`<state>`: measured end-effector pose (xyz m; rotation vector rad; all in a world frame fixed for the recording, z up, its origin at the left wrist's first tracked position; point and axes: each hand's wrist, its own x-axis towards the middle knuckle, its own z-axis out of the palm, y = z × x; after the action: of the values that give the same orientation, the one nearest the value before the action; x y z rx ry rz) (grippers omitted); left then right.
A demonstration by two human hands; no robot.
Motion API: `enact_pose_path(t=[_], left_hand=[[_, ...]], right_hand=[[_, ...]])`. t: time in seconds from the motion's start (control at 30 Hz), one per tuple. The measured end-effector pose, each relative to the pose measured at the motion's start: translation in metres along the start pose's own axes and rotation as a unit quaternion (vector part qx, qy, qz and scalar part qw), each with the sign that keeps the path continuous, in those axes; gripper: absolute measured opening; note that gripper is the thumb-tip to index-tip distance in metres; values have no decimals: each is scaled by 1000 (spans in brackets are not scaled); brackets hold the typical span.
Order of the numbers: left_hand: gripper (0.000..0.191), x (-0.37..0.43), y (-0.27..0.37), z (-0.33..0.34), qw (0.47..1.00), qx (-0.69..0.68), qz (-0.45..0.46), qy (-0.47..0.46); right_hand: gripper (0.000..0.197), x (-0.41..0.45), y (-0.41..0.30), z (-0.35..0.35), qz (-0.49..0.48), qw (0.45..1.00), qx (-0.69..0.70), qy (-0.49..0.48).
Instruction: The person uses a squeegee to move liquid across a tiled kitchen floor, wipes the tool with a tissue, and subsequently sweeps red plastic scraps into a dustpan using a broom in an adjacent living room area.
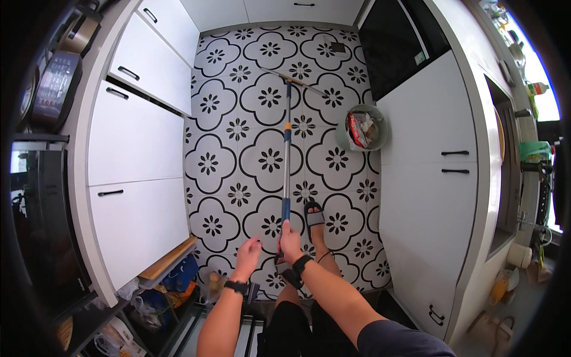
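My right hand (290, 243) grips the blue upper grip of a long-handled floor squeegee (287, 165). Its silver pole, with yellow and blue joints, runs straight away from me. At the far end the thin, wide head (292, 81) lies slantwise on the patterned tile floor (270, 159). Just left of the grip, my left hand (248, 258) is in the air, apart from the pole, with fingers loosely bent and nothing visible in it. Both wrists wear dark bands. My sandalled right foot (315, 218) stands beside the pole.
A lined bin (341, 134) with rubbish stands against the right-hand white cabinets (424, 192). White cabinets (138, 134) also line the left, above an open shelf with bags (180, 272). A dark square floor drain (337, 47) lies near the far cabinets.
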<state>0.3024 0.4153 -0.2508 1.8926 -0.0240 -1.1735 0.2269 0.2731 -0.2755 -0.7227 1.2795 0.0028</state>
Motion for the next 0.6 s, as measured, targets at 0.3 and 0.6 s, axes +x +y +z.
enact_pose_path(t=[0.3, 0.6], left_hand=[[25, -85, -78, -4, 981, -86, -139, 104], [24, -123, -51, 47, 927, -171, -306, 132]], right_hand=[[57, 134, -206, 46, -38, 998, 59, 2], [65, 136, -284, 11, -62, 997, -51, -21]])
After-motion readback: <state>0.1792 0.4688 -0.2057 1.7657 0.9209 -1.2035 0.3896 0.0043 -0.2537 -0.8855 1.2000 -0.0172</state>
